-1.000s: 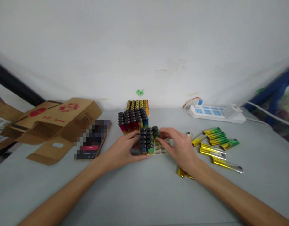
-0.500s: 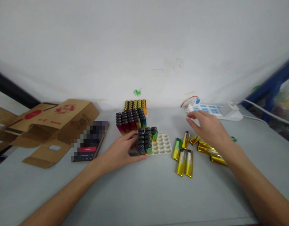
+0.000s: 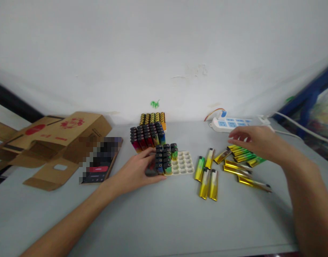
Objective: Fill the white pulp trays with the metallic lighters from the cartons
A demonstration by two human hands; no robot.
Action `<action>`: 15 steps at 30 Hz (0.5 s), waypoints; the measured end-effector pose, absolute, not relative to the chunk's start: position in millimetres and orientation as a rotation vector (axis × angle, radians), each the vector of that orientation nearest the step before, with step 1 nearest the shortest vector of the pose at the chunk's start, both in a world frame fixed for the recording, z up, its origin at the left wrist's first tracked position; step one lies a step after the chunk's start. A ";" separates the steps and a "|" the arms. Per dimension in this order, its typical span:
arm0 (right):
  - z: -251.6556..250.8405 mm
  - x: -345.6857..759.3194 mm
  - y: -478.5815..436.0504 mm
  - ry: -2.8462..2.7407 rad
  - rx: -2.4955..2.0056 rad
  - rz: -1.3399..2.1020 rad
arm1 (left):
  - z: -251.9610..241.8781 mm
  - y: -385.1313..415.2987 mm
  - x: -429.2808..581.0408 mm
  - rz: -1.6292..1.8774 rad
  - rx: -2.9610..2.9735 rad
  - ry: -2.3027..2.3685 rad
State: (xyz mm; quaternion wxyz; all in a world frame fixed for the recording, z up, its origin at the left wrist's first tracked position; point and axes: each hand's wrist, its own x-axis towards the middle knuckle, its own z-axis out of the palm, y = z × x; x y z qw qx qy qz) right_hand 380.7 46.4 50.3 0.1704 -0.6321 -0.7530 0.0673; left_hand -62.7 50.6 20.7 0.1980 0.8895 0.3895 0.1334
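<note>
Upright cigarette lighters (image 3: 167,160) with black tops stand in rows in a white plastic tray (image 3: 189,162) with round-cornered pockets; the pockets on its right side hold nothing. My left hand (image 3: 138,167) wraps round the left end of these rows, thumb in front and fingers behind, gripping the lighters. Over a pile of green-and-gold lighters (image 3: 242,153) at the right hovers my right hand (image 3: 256,141), its fingers bent and apart, with nothing visible in it. Several loose gold lighters (image 3: 213,185) lie between the tray and that pile.
Behind the tray stand a block of red and multicoloured lighters (image 3: 146,137) and another yellow-topped block (image 3: 153,119) against the wall. A phone (image 3: 100,164) and an opened cardboard box (image 3: 70,132) lie on the left. A white power strip (image 3: 228,124) with cables sits at the back right.
My right hand has moved to the right, from above the loose gold lighters to over the green-and-gold pile. The left hand keeps its hold on the rows in the tray.
</note>
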 end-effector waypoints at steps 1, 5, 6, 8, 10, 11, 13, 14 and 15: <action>52.0 374.0 44.3 -2.163 -1.758 0.226 | 20.8 50.6 -62.8 0.369 2.491 1.092; 53.9 328.4 30.1 -2.343 -1.570 0.354 | 20.2 51.3 -63.9 0.381 2.500 1.075; 53.0 314.9 25.7 -2.393 -1.531 0.355 | 20.0 51.4 -64.2 0.385 2.501 1.072; 50.2 289.7 17.0 -2.508 -1.514 0.271 | 19.4 51.5 -64.5 0.388 2.502 1.074; 47.2 269.9 9.1 -2.598 -1.544 0.143 | 19.1 51.5 -64.5 0.386 2.497 1.080; 46.0 262.7 5.8 -2.620 -1.566 0.088 | 19.1 51.4 -64.3 0.382 2.493 1.080; 44.8 253.7 0.9 -2.632 -1.600 0.020 | 19.1 51.4 -63.8 0.374 2.485 1.076; 45.0 251.5 -0.6 -2.633 -1.601 0.014 | 19.2 51.3 -63.5 0.367 2.486 1.071; 45.6 250.7 -1.5 -2.633 -1.591 0.022 | 19.3 51.3 -63.2 0.361 2.489 1.071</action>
